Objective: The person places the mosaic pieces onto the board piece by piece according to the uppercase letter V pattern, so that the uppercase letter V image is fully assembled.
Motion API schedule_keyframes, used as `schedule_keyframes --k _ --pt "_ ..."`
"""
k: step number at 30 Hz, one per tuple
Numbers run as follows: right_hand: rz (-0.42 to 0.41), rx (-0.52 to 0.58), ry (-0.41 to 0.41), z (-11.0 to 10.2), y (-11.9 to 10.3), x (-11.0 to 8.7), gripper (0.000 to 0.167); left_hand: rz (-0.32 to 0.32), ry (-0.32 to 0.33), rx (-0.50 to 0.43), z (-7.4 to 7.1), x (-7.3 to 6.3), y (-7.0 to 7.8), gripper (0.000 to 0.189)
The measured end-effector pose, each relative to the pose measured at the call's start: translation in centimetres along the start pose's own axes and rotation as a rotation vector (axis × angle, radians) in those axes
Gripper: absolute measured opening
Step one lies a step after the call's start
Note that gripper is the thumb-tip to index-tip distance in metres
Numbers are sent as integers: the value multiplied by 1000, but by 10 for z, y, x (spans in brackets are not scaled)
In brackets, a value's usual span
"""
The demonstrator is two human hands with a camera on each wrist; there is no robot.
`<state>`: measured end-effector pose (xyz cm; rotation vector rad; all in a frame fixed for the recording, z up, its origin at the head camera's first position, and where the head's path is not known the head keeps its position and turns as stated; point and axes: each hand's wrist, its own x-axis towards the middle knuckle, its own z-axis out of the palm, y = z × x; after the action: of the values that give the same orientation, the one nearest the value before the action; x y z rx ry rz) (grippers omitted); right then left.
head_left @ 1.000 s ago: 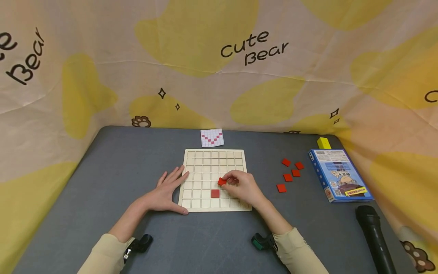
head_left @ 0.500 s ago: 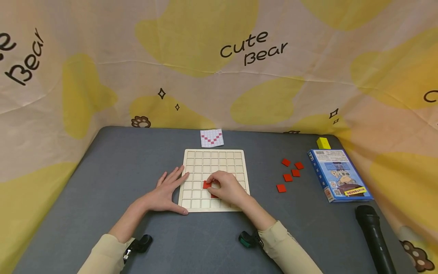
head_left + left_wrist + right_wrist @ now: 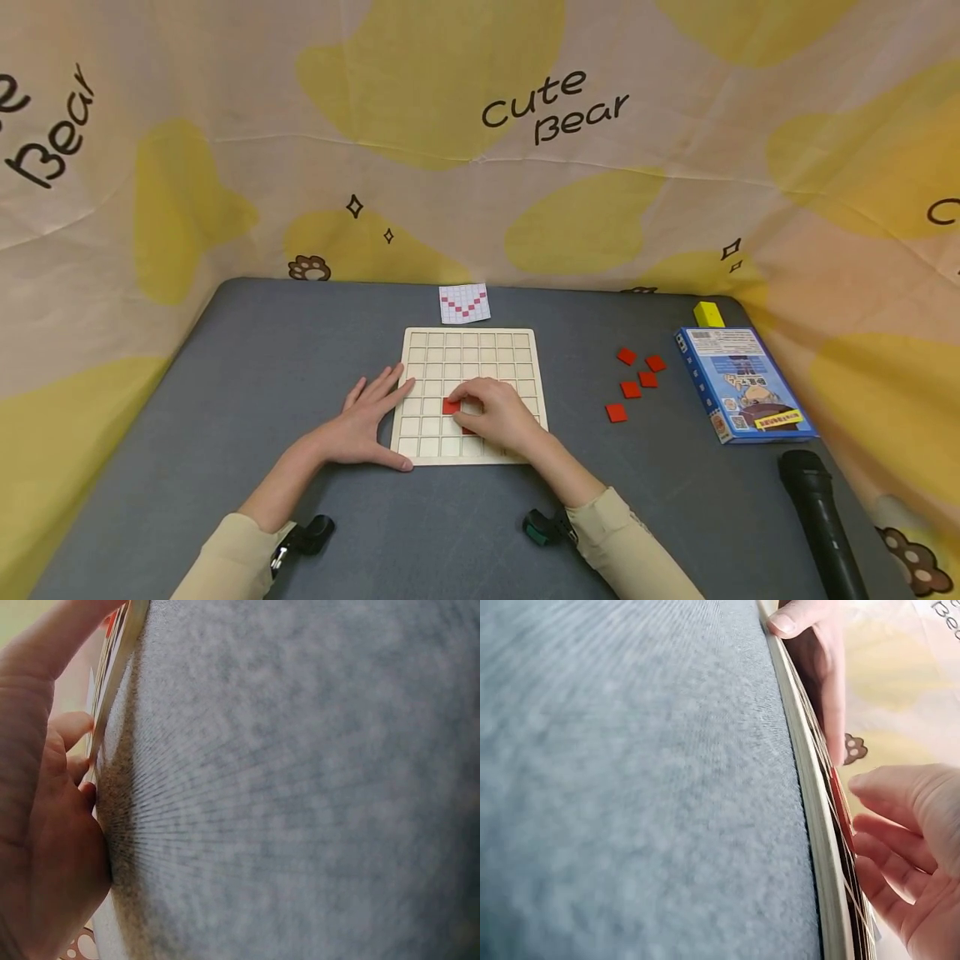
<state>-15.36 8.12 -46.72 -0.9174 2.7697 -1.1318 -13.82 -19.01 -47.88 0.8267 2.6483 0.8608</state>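
Note:
A cream grid board (image 3: 431, 336) lies on the table in the head view. My left hand (image 3: 362, 422) is spread along its left side, fingertips at the left rim and thumb at the near left corner. My right hand (image 3: 497, 412) is over the middle of the grid, thumb and forefinger pinching a red square tile (image 3: 448, 407), which sits level with a cell. A second red tile (image 3: 468, 431) shows just below the right hand, mostly covered by it. In the right wrist view the fingertips (image 3: 866, 844) are right at the red tile on the board.
Several loose red tiles (image 3: 631, 389) lie right of the board. A pattern card (image 3: 464, 303) with a pink V lies behind it. At the right are a blue box (image 3: 742, 383), a yellow block (image 3: 708, 314) and a black microphone (image 3: 817, 517). A printed curtain (image 3: 420, 183) surrounds the table.
My right hand has moved left across the board with the red tile, bringing it down to a cell up and left of the other tile. The left hand has stayed in place.

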Motion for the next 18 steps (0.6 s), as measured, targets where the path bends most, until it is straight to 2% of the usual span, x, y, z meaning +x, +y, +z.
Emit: schedule_keyframes --k 7,18 --pt "63 109 90 -16 18 -14 16 7 3 -3 0 1 0 120" --pt "143 -8 171 -71 59 -57 13 -2 2 -1 0 1 0 120"
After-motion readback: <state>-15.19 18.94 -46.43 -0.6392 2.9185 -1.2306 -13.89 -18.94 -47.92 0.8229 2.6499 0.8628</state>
